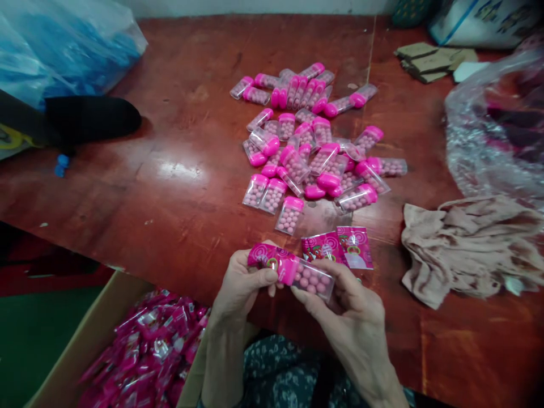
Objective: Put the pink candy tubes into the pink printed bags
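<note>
Both hands at 6 o'clock, over the table's near edge. Left hand [242,283]: fingers clamped on a pink printed sleeve [267,256]. Right hand [346,309]: fingers clamped on a clear candy case with pink cap [306,276], cap end touching the sleeve. Two more sleeves [338,247] just beyond. Pile of filled cases [314,144] at 12 o'clock on the wooden table [170,170]. Beige cloth [467,249] at 3 o'clock; carton of wrapped packs [144,351] at 8 o'clock.
</note>
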Demonstrator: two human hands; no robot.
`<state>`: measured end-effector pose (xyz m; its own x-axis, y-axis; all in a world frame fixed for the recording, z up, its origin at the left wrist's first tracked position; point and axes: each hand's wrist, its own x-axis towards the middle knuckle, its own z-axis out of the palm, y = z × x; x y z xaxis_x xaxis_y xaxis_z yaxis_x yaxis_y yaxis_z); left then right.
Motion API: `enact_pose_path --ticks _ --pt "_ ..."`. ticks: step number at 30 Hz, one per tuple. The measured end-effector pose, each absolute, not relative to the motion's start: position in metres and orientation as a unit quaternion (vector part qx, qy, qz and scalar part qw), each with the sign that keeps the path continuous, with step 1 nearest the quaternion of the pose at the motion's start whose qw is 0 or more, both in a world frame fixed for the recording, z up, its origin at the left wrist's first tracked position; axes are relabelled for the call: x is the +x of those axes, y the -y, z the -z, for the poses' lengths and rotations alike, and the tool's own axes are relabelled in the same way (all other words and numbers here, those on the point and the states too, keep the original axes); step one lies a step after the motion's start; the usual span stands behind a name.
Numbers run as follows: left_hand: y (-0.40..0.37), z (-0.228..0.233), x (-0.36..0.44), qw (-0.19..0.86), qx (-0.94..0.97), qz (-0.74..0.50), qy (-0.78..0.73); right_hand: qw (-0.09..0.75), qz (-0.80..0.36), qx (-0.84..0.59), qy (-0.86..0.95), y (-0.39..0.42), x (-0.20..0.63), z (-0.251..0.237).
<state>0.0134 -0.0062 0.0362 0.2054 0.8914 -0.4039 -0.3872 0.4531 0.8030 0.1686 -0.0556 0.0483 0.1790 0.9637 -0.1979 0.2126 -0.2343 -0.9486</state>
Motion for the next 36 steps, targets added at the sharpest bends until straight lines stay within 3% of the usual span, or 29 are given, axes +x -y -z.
enact_pose_path --ticks 5,12,23,27,33,36 --pt "0.008 -0.036 0.013 0.725 0.275 -0.445 -0.447 0.417 -0.542 -0.623 0.380 0.054 0.169 -0.052" --pt "0.008 -0.028 0.016 0.699 0.291 -0.455 -0.469 0.487 -0.570 -0.594 0.292 0.050 0.170 -0.049" --pt "0.010 -0.033 0.007 0.742 0.315 -0.401 -0.436 0.462 -0.510 -0.624 0.370 0.061 0.164 -0.046" --pt "0.010 -0.028 0.015 0.701 0.300 -0.462 -0.452 0.491 -0.473 -0.638 0.358 0.061 0.155 -0.044" --pt "0.014 -0.029 0.044 0.561 0.208 -0.638 -0.485 0.507 -0.489 -0.636 0.316 0.055 0.154 -0.041" --pt "0.021 -0.034 0.056 0.577 0.139 -0.656 -0.467 0.528 -0.490 -0.621 0.309 0.055 0.153 -0.039"
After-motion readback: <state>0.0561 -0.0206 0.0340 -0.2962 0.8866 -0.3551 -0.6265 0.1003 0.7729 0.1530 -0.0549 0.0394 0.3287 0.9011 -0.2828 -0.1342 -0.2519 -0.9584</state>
